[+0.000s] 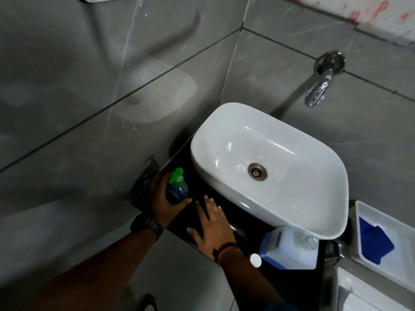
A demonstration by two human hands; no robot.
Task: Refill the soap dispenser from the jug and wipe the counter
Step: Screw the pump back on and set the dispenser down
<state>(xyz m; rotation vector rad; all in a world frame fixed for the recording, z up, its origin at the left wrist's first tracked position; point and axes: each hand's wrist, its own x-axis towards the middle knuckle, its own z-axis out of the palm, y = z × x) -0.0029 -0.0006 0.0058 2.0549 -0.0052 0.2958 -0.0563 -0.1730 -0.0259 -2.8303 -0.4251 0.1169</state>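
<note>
The soap dispenser, a clear bottle with a green pump and blue label, stands on the black counter in the corner left of the sink. My left hand is wrapped around its body. My right hand lies flat, fingers spread, on the counter in front of the basin, holding nothing. The translucent jug with blue liquid stands at the counter's right end, its mouth uncapped. A white cap lies beside it, near my right wrist.
A white vessel sink fills most of the counter. A chrome tap juts from the grey tiled wall above it. At the right edge a white tray holds a blue cloth.
</note>
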